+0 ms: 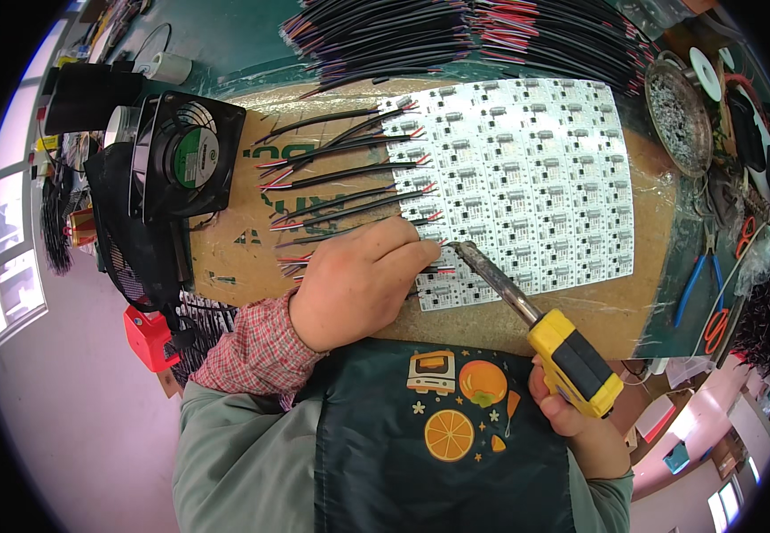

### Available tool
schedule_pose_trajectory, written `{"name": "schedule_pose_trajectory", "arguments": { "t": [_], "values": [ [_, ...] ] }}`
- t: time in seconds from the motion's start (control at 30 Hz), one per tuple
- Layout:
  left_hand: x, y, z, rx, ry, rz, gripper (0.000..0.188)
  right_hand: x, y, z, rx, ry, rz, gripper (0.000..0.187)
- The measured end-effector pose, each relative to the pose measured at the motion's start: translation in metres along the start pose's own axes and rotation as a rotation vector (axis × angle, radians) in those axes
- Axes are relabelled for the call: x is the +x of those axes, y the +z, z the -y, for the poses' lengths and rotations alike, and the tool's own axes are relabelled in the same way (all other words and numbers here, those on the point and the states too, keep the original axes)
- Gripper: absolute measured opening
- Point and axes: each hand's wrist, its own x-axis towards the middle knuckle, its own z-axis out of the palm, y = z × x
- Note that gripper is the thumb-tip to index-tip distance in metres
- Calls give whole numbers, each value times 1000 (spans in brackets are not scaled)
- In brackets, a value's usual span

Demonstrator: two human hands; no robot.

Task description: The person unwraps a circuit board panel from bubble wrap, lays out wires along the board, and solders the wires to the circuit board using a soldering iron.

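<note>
A white panel of small circuit boards (527, 178) lies on brown cardboard. Several short black cables (341, 180) rest with their stripped ends along its left columns. My left hand (358, 280) is closed at the panel's lower left, its fingertips pinched around a cable that the hand mostly hides. From the right, my right hand (560, 404) grips a yellow and black soldering gun (571, 355). Its metal tip is at the panel just right of my left fingertips, beside the wire ends; whether it touches them I cannot tell.
At the left stands a black fan (191, 155). Bundles of black cables (385, 40) lie along the far side. At the right are a round metal dish of scraps (680, 115), blue-handled pliers (694, 282) and orange-handled scissors (715, 330). The cardboard (571, 324) ends near my apron.
</note>
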Motion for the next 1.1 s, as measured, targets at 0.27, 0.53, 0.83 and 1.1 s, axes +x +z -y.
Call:
{"name": "schedule_pose_trajectory", "arguments": {
  "t": [0.27,0.53,0.83,1.1],
  "values": [
    [0,-2,-2,2,-43,31,35,-1,0,-1,-11,0,-6,29],
    [5,-5,-1,-63,-119,88,32,-6,-3,-5,22,56,20,30],
    [12,-9,1,-145,-174,98,18,-4,0,-1,61,-9,-49,31],
    [15,-9,0,-192,-209,87,12,0,1,2,37,-46,-19,28]
  ]
}}
